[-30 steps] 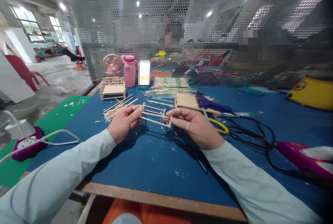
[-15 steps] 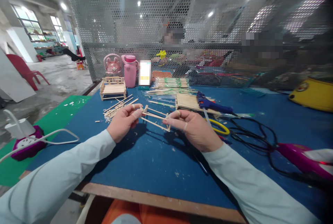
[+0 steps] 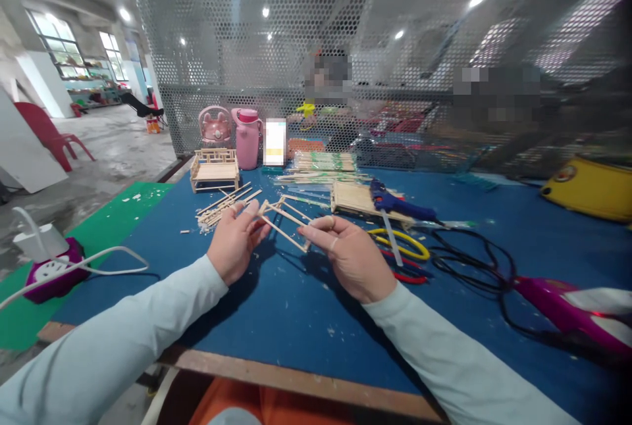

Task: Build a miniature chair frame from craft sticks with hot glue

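Between my hands, a small frame of thin wooden sticks (image 3: 283, 232) is held tilted above the blue tabletop (image 3: 276, 320). My left hand (image 3: 236, 239) pinches its left end, fingers closed. My right hand (image 3: 348, 252) grips the right end between thumb and fingers. Loose wooden sticks (image 3: 222, 210) lie just beyond my left hand. A miniature wooden bench (image 3: 214, 170) stands behind them. Past my right hand, a flat wooden stick piece (image 3: 349, 196) lies beside a blue glue gun (image 3: 402, 202) with a pale glue stick.
Yellow-handled pliers (image 3: 407, 244) and a black cable (image 3: 474, 260) lie to the right, near a purple power strip (image 3: 567, 310). A pink bottle (image 3: 247, 139), a phone (image 3: 274, 142) and bundled sticks (image 3: 323, 162) line the back, before a perforated metal screen (image 3: 257, 63). Another purple socket (image 3: 54, 270) is at left.
The stick frame has turned, its right end swinging left and nearer me. My right hand has moved left with it; my left hand keeps its pinch.
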